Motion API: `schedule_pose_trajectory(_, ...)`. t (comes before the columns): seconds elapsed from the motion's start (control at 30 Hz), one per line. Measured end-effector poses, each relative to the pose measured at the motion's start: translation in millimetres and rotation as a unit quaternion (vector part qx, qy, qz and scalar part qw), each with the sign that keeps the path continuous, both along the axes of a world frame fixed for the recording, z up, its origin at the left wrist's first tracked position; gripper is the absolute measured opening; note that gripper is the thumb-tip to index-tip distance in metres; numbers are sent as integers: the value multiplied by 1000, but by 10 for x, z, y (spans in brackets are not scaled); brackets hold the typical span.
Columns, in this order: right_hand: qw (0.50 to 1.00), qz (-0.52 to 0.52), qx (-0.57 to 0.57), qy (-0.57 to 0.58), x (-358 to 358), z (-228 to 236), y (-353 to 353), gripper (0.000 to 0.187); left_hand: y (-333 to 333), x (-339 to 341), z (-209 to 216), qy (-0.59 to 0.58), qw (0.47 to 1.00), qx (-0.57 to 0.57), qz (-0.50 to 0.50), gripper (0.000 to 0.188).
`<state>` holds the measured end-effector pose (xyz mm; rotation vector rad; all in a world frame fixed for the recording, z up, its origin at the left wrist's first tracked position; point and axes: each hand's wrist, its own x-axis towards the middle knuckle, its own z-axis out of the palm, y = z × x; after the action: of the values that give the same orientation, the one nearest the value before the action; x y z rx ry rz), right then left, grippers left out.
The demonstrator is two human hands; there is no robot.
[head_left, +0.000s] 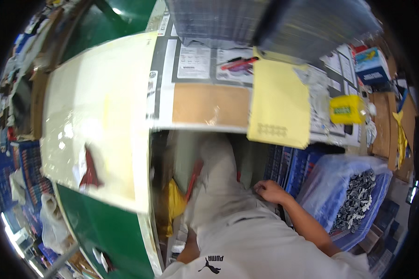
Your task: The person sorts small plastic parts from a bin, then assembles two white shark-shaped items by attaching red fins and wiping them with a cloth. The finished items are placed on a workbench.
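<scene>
My right hand point(268, 191) hangs low beside my right thigh, under the table's front edge, with its fingers curled in. No object shows in it. Of my left arm only a piece of forearm point(188, 249) appears beside my shirt; the hand itself is hidden. Nearest to my right arm is a blue bin point(384, 186) lined with clear plastic, holding many small dark and light grey parts point(356, 200). On the table point(212, 104) in front of me lie a yellow sheet point(280, 100) and red and black pens point(239, 63).
Large stacks wrapped in clear film point(219, 21) stand at the table's back. A yellow bottle point(347, 109) lies at its right edge, near a blue and white box point(372, 66). A dark red pointed piece point(89, 169) rests on the pale left tabletop point(109, 102). Something yellow point(176, 200) hangs below.
</scene>
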<state>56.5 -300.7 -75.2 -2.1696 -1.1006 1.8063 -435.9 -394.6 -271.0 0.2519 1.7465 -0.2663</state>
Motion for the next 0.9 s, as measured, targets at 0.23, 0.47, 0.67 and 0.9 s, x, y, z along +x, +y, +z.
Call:
schedule_pose_trajectory(0.23, 923, 304, 26, -236, -218, -2108, 634, 35, 140, 518, 176, 32, 999, 17, 25, 68)
schedule_pose_trajectory(0.47, 913, 320, 36, -252, 6, -2810, 893, 42, -486, 939, -617, 27, 997, 69, -16, 66)
schedule_pose_trajectory(0.67, 876, 429, -3, -218, 24, -3234, 907, 43, -276, 715, 411, 12, 953, 212, -216, 57)
schedule_pose_trajectory(0.9, 859, 447, 26, -250, 320, -3047, 734, 43, 608, -423, 3303, 335, 676, 649, -98, 28)
